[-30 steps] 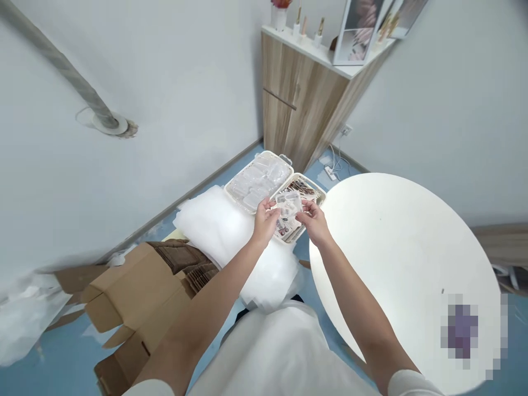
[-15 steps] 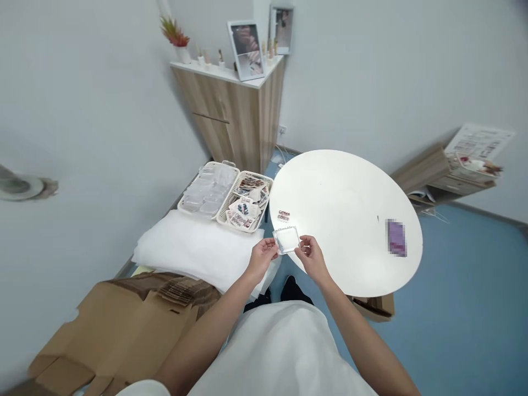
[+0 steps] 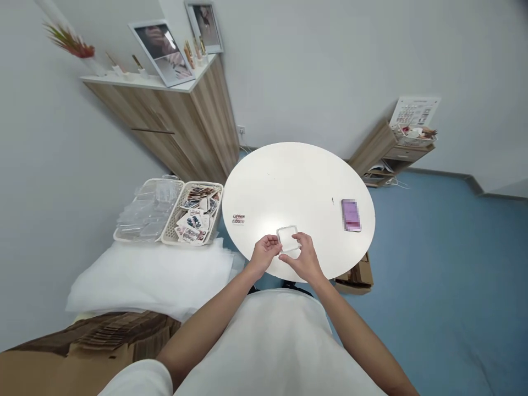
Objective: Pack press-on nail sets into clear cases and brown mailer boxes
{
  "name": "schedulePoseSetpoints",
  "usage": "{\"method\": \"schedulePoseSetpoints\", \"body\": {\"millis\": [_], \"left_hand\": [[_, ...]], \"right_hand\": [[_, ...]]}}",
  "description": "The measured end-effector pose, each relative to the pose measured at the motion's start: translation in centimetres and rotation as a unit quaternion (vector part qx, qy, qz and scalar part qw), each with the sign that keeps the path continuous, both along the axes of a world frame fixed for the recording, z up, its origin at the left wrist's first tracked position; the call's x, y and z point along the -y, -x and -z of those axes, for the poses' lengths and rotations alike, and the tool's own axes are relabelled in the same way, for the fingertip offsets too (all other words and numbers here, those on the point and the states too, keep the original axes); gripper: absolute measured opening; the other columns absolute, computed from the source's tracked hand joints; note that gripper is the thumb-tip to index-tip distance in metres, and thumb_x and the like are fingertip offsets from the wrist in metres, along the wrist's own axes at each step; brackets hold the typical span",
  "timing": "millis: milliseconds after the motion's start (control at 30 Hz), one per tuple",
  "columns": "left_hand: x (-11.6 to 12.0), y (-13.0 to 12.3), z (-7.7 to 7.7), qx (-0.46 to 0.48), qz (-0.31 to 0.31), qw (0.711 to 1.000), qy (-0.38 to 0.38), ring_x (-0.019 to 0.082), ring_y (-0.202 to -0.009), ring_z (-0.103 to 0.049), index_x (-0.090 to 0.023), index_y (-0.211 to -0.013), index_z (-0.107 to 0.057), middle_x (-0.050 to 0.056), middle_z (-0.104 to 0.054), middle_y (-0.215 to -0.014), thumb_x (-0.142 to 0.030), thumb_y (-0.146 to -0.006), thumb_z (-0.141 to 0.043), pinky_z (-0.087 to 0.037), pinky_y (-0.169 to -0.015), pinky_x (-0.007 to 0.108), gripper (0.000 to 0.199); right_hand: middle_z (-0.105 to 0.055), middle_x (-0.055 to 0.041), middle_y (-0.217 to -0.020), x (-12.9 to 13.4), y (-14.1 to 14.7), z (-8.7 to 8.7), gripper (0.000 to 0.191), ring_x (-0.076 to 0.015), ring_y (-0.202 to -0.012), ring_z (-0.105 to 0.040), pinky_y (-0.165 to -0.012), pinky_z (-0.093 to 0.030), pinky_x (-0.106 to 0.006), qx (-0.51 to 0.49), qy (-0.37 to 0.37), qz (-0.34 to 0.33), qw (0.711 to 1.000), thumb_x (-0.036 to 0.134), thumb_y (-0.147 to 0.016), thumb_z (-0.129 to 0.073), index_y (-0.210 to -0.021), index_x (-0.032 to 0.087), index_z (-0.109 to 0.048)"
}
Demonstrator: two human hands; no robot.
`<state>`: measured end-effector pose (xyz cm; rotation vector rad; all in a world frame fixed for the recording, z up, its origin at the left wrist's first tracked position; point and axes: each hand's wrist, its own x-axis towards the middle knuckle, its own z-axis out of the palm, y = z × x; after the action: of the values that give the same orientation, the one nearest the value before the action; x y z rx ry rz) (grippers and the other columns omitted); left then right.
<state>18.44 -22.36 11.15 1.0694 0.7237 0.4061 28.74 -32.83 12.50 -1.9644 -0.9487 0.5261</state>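
A small clear plastic box (image 3: pixel 288 238) is held over the near part of the round white table (image 3: pixel 297 176). My left hand (image 3: pixel 263 255) pinches its left edge between thumb and fingers. On the opposite side, my right hand (image 3: pixel 307 259) has its fingers at the right edge and its thumb near the lower edge. Through the clear plastic the white tabletop shows. Left of my hands, a small card with reddish press-on nails (image 3: pixel 238 219) lies on the table.
A basket of clear plastic boxes (image 3: pixel 144 212) and a basket of nail cards (image 3: pixel 193 220) stand at the left. White foam sheets (image 3: pixel 152 278) and folded cardboard (image 3: pixel 53 357) are nearer me. A purple pixelated item (image 3: pixel 351 215) lies on the table's right.
My view has turned right and I have come closer to the table. The box is now over the tabletop, and my right hand has shifted its grip, with its thumb lower.
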Motion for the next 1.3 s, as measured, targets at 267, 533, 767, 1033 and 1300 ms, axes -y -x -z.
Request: {"method": "schedulePoseSetpoints", "body": {"millis": [267, 533, 767, 1033, 1300], "left_hand": [[2.9, -4.4, 0.2, -0.078, 0.001, 0.997, -0.012, 0.016, -0.092, -0.054, -0.021, -0.105, -0.054, 0.008, -0.055, -0.108, -0.037, -0.07, -0.059, -0.042, -0.079, 0.032, 0.038], [4.3, -6.6, 1.1, -0.064, 0.006, 0.996, 0.066, 0.015, -0.086, -0.056, -0.019, -0.098, -0.056, 0.006, -0.061, -0.093, -0.04, -0.07, -0.059, -0.043, -0.077, 0.032, 0.035], [2.3, -6.8, 1.0, -0.072, 0.03, 0.995, 0.062, 0.009, -0.063, -0.053, -0.018, -0.087, -0.057, -0.001, -0.056, -0.07, -0.037, -0.065, -0.064, -0.043, -0.067, 0.027, 0.03], [0.1, -6.5, 0.3, -0.06, 0.139, 0.988, 0.024, 0.009, -0.062, -0.052, -0.016, -0.089, -0.058, 0.0, -0.053, -0.071, -0.036, -0.066, -0.064, -0.044, -0.065, 0.028, 0.03], [-0.2, -5.4, -0.3, -0.04, 0.208, 0.974, -0.084, 0.012, -0.076, -0.054, -0.029, -0.125, -0.038, 0.004, -0.051, -0.1, -0.024, -0.048, -0.077, -0.043, -0.081, 0.036, 0.086]], "right_hand": [[-0.053, -0.0048, -0.108, 2.4, -5.5, 0.6, 0.035, -0.0196, -0.095, -0.055, -0.08, -0.046, -0.038, -0.357, -0.079, -0.007, 0.931, 0.044, -0.067, -0.056, -0.096, 0.025, -0.045], [-0.062, -0.008, -0.103, 3.7, -7.3, 2.1, 0.03, -0.025, -0.099, -0.056, -0.083, -0.044, -0.048, -0.564, -0.111, -0.023, 0.818, 0.047, -0.073, -0.043, -0.088, 0.022, -0.054], [-0.047, -0.0069, -0.123, 4.4, -9.2, 2.9, 0.046, -0.0212, -0.103, -0.051, -0.085, -0.042, -0.042, -0.305, -0.034, 0.005, 0.952, 0.041, -0.069, -0.056, -0.111, 0.026, -0.045], [-0.031, -0.0064, -0.137, 4.3, -10.0, 0.3, 0.054, -0.0255, -0.122, -0.033, -0.092, -0.037, -0.046, 0.035, 0.013, -0.2, 0.979, 0.026, -0.061, -0.066, -0.111, 0.027, -0.046], [-0.042, -0.0096, -0.128, 4.5, -9.1, 0.3, 0.044, -0.0252, -0.116, -0.042, -0.089, -0.041, -0.044, 0.049, -0.008, -0.145, 0.988, 0.025, -0.061, -0.063, -0.103, 0.024, -0.05]]}}
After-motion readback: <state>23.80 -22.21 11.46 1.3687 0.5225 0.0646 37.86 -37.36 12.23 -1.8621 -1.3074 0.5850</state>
